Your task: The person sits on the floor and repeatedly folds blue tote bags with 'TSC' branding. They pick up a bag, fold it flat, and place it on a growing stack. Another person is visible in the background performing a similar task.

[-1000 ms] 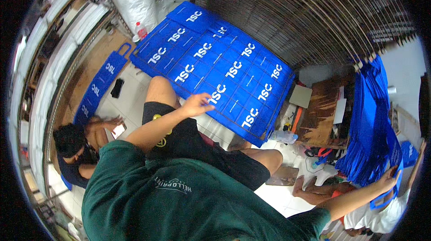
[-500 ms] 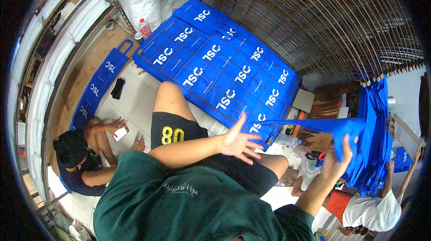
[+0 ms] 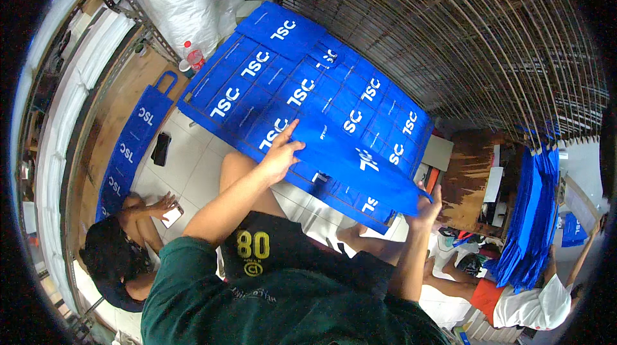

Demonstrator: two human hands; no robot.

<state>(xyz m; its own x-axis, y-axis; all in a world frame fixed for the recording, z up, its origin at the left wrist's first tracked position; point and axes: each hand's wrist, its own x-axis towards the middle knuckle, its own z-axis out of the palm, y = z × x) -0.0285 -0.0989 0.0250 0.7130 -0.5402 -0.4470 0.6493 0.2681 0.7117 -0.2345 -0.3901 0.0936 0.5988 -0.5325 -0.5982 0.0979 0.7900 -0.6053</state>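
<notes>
A blue fabric bag (image 3: 392, 187) with white print is stretched between my two hands, above a broad layer of similar blue pieces. My left hand (image 3: 281, 155) holds its left end, with thumb and fingers closed at the edge. At the other end, my right hand (image 3: 424, 207) grips the bag beside a small blue handle loop. Beneath the bag, printed blue fabric pieces (image 3: 225, 81) lie flat under a thin wire grid. The bag hides part of that layer.
Tall wire racks (image 3: 411, 30) stand behind the blue layer. Blue fabric pieces (image 3: 530, 216) hang at right, near a person in a white shirt (image 3: 533, 303). At left, another person (image 3: 109, 258) sits holding a phone (image 3: 172, 214); a black phone (image 3: 160, 148) lies on the floor.
My right hand has brought the blue bag leftward from the hanging pieces, over the flat layer. My left hand, spread and bare before, has moved left and away from me and taken the bag's other end.
</notes>
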